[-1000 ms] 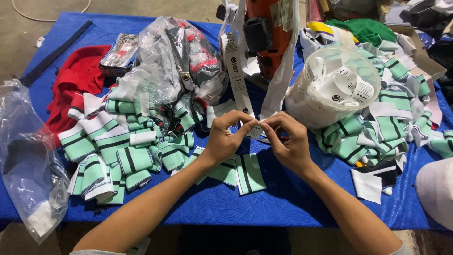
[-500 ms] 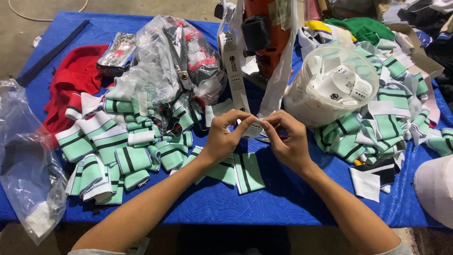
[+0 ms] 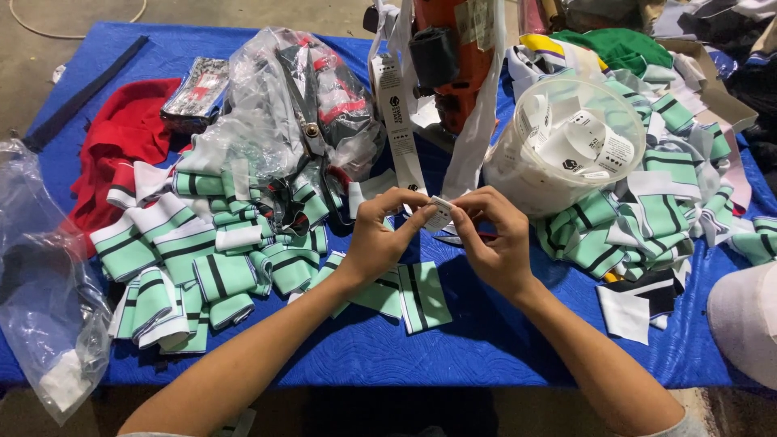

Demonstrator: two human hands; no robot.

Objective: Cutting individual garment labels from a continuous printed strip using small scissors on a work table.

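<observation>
Two bare hands met above the blue quilted tabletop [image 3: 502, 356], forearms angled inward. The left hand [image 3: 379, 235] and the right hand [image 3: 495, 243] each kept a closed fingertip grip on one small white printed fabric label [image 3: 439, 214], held between them just over a mint-green striped knit cuff piece [image 3: 409, 295]. Compared with a second earlier, the hands stayed in place; the label barely shifted.

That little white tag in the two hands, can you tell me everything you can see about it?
The white tag is a small, thin strip, seemingly woven or paper, with dark print too small to make out. The left hand and right hand pinch it together at their fingertips, above the blue table. It looks bent or folded; fingers hide part of it.
</observation>
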